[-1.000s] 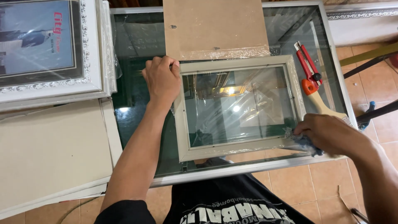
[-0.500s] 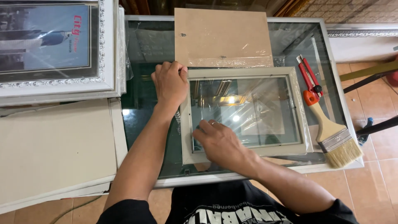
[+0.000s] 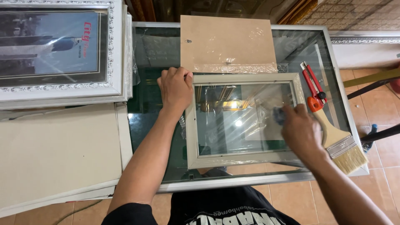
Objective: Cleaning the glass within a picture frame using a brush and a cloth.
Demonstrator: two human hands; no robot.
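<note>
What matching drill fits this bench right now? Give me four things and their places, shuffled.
Things:
1. left hand
2. right hand
3. paintbrush
4. brown board

Places:
A. lying right of the picture frame
B. gripping the frame's top left corner
C. on the glass pane, with a blue cloth
D. lying beyond the frame's far edge

Pairs: 1-B, 2-C, 3-A, 4-D

A framing workshop: picture frames (image 3: pixel 62 54), backing board (image 3: pixel 227 43), glass table (image 3: pixel 158 121).
</note>
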